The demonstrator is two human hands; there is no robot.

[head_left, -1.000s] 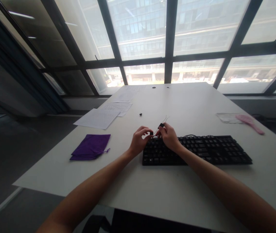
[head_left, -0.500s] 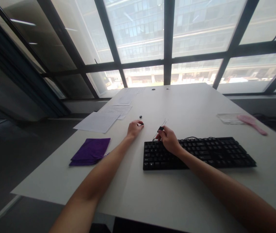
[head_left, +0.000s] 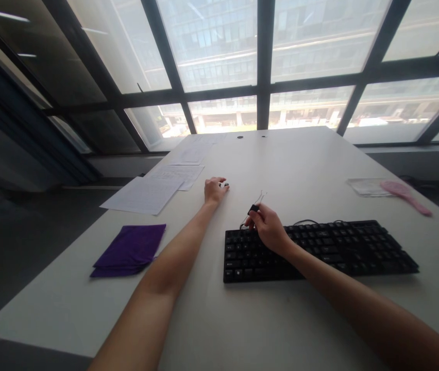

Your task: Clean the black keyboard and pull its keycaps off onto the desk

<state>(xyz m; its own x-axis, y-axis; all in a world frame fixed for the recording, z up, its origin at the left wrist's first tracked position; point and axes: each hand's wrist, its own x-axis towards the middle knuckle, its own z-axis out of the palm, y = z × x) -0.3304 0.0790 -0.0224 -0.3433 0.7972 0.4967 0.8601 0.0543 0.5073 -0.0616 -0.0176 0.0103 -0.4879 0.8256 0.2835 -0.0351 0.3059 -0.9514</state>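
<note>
My left hand (head_left: 215,190) reaches over the white table, its thumb and forefinger apart around small black pieces (head_left: 226,185); one piece lies between the fingertips, another dark bit shows close to the palm. Over the upper left corner of the black keyboard (head_left: 320,250), my right hand (head_left: 265,221) pinches a small black tool (head_left: 253,209) with thin wire prongs pointing up and away. The tool's lower wires hang down by the keyboard's top edge.
A folded purple cloth (head_left: 129,250) lies left of my left forearm. Paper sheets (head_left: 144,195) run along the table's left side. At the right are a pink brush (head_left: 405,195) and a clear plastic bag (head_left: 366,187). Windows stand behind the table.
My left hand has moved forward to the farther black piece, its fingers wider apart. My right hand still holds the wire tool. The view has shifted slightly.
</note>
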